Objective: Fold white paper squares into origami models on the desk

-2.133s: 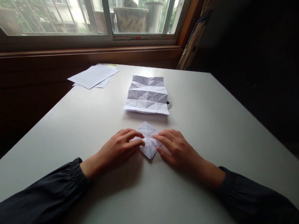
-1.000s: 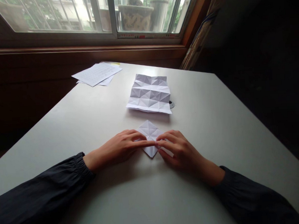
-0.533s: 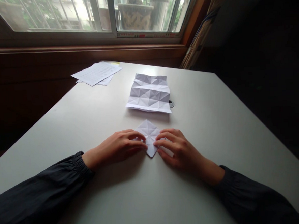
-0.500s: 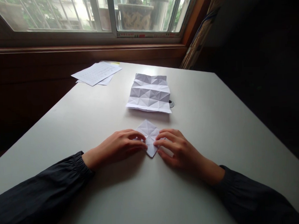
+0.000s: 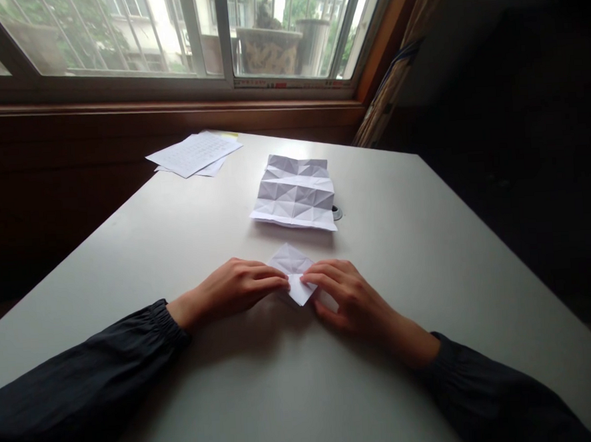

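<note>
A small folded square of white paper (image 5: 288, 258) lies on the table like a diamond, one corner pointing towards me. My left hand (image 5: 239, 284) grips its left side, with the fingers bent and the tips close together. On the right side, my right hand (image 5: 353, 294) has its fingertips on the paper and its thumb lower down near the edge. The near part of the paper looks brighter and slightly raised below a crosswise crease. Both side corners are hidden under my fingers.
Just beyond the folded paper rests a larger creased white sheet (image 5: 294, 194), partly covering a round grommet (image 5: 337, 213). Written sheets (image 5: 191, 154) lie at the far left edge of the white table (image 5: 386, 229). Behind stand a window and a curtain (image 5: 392, 82).
The near part of the folded paper has tilted up and catches more light, with a crosswise crease showing. My fingertips have shifted slightly along it. The whole view has moved a little.
</note>
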Demonstrator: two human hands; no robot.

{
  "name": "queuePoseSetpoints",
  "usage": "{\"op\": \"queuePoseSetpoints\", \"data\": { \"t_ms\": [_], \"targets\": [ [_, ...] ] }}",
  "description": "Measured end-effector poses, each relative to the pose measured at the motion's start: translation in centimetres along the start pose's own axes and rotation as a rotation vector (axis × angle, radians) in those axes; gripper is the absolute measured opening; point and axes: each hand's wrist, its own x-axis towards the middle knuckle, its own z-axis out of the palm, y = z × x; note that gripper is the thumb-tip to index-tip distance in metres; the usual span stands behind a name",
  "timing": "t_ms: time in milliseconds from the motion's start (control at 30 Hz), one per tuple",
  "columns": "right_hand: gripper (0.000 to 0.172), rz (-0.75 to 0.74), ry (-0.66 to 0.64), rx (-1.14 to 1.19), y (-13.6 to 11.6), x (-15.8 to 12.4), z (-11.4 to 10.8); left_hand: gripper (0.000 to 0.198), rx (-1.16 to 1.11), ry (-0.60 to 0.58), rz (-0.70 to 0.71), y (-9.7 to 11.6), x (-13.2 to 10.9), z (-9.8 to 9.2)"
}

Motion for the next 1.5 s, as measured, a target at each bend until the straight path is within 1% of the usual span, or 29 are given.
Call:
{"op": "queuePoseSetpoints", "data": {
  "t_ms": [100, 233, 300, 333, 433, 500, 600, 667, 733, 800, 900, 967, 1000, 1067, 1133, 1233, 1367, 1500],
  "targets": [
    [0.029, -0.025, 0.011, -0.034, 0.4, 0.2, 0.3, 0.025, -0.019, 0.0, -0.022, 0.0, 0.2, 0.0],
    [0.018, -0.056, 0.056, -0.047, 0.9, 0.5, 0.5, 0.023, -0.066, -0.001, -0.013, -0.2, 0.2, 0.3],
    [0.015, -0.066, 0.1, -0.034, 1.1, 0.6, 0.6, 0.022, -0.097, 0.023, -0.032, -0.1, 0.2, 0.6],
    [0.014, -0.07, 0.131, -0.02, 1.1, 0.6, 0.6, 0.022, -0.126, 0.057, -0.056, -0.1, 0.2, 0.8],
    [0.019, -0.028, 0.262, 0.071, 0.6, 0.5, 0.4, 0.017, -0.322, 0.211, -0.198, 0.7, 0.6, 1.0],
    [0.024, 0.068, 0.371, 0.158, 0.0, 0.5, 0.1, 0.017, -0.546, 0.275, -0.338, 1.4, 1.2, 0.8],
    [0.028, 0.216, 0.497, 0.306, -1.0, 0.5, -0.7, 0.024, -0.87, 0.278, -0.543, 2.4, 2.2, 0.1],
    [0.022, 0.258, 0.522, 0.366, -1.4, 0.7, -1.1, 0.028, -0.958, 0.263, -0.618, 2.5, 2.5, -0.1],
    [0.013, 0.275, 0.506, 0.359, -1.3, 0.9, -1.2, 0.03, -0.907, 0.233, -0.642, 2.1, 2.4, -0.1],
    [0.011, 0.267, 0.448, 0.311, -0.9, 1.0, -0.7, 0.028, -0.744, 0.195, -0.626, 1.5, 2.1, 0.3],
    [0.016, 0.188, 0.251, 0.226, -0.1, 0.9, 0.3, 0.022, -0.38, 0.126, -0.548, 0.5, 1.4, 1.1],
    [0.017, 0.143, 0.117, 0.129, 0.1, 0.9, 0.9, 0.02, -0.131, 0.08, -0.493, 0.2, 1.1, 1.5],
    [0.017, 0.136, 0.073, 0.075, 0.1, 0.9, 1.0, 0.02, -0.029, 0.064, -0.472, 0.2, 1.1, 1.6],
    [0.018, 0.152, 0.039, -0.018, -0.3, 0.8, 1.1, 0.02, 0.1, 0.055, -0.457, 0.3, 1.1, 1.6],
    [0.023, 0.179, 0.038, -0.071, -0.8, 0.8, 1.0, 0.021, 0.137, 0.049, -0.453, 0.4, 1.1, 1.5],
    [0.029, 0.216, 0.036, -0.104, -1.4, 0.8, 1.0, 0.021, 0.117, 0.013, -0.406, 0.7, 0.9, 1.3],
    [0.027, 0.219, 0.048, -0.114, -1.4, 0.7, 1.2, 0.023, 0.103, -0.003, -0.356, 0.9, 0.6, 1.2],
    [0.021, 0.19, 0.1, -0.094, -1.2, 0.4, 1.4, 0.025, 0.138, -0.005, -0.326, 0.9, 0.4, 1.3]
  ]
}}
